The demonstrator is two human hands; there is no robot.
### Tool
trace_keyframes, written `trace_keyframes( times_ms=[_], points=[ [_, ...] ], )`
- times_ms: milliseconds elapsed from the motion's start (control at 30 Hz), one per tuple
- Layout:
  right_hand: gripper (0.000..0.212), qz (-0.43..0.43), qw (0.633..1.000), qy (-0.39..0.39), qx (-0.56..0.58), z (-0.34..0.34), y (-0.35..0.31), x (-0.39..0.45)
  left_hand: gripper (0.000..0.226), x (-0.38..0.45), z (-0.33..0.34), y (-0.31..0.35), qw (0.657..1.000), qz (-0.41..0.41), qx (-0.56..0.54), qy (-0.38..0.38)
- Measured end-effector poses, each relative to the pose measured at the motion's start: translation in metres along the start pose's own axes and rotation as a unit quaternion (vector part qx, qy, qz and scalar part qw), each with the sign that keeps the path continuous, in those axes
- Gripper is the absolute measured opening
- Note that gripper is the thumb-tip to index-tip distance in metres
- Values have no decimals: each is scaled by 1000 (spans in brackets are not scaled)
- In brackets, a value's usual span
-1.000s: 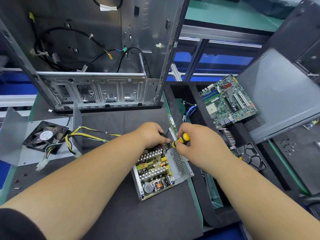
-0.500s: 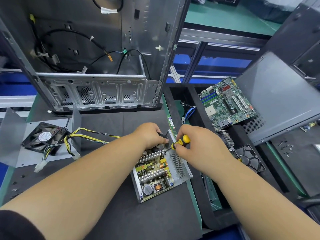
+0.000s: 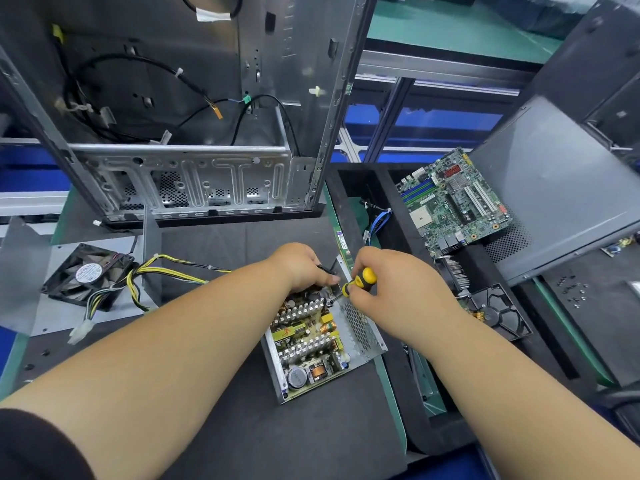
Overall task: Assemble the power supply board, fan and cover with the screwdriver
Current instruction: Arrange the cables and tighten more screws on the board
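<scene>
I see the power supply board [image 3: 308, 336] lying in its open metal housing [image 3: 363, 336] on the dark mat [image 3: 242, 427] of the counter, near the middle of the scene. My right hand [image 3: 388, 289] pinches the yellow and black screwdriver [image 3: 360, 281] with curled fingers, and the tip points down and to the left, to the far corner of the board. My left hand [image 3: 301, 268] rests on the far edge of the housing, just beside the screwdriver tip; its fingers are curled over thin black wires [image 3: 327, 269], and I cannot tell if it really grips them.

The fan [image 3: 88, 277] lies on a grey metal sheet [image 3: 45, 306] at the left, well apart from the board. A bundle of yellow and black cables [image 3: 169, 271] runs from the board side past the fan to a white connector [image 3: 80, 332].

At the far side stands an open computer case [image 3: 194, 133] with loose cables inside. At the right a green motherboard [image 3: 453, 202] leans in a black tray [image 3: 388, 237], beside a large grey cover [image 3: 561, 188]. A black fan frame [image 3: 498, 311] lies nearer in the same tray, and some small screws [image 3: 571, 289] are scattered at the far right
</scene>
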State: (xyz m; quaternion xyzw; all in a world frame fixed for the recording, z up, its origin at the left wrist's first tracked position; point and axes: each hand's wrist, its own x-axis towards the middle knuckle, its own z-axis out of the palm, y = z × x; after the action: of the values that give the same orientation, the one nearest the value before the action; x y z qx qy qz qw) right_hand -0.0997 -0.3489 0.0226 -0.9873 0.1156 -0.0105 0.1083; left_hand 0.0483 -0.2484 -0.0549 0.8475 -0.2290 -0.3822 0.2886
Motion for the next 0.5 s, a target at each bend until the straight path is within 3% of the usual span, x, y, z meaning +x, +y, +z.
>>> trace_keyframes(
  times_ms=[500],
  points=[
    [14, 2, 1000, -8, 1, 1, 1, 4, 51, 1, 3, -1, 1000, -2, -15, 2]
  ],
)
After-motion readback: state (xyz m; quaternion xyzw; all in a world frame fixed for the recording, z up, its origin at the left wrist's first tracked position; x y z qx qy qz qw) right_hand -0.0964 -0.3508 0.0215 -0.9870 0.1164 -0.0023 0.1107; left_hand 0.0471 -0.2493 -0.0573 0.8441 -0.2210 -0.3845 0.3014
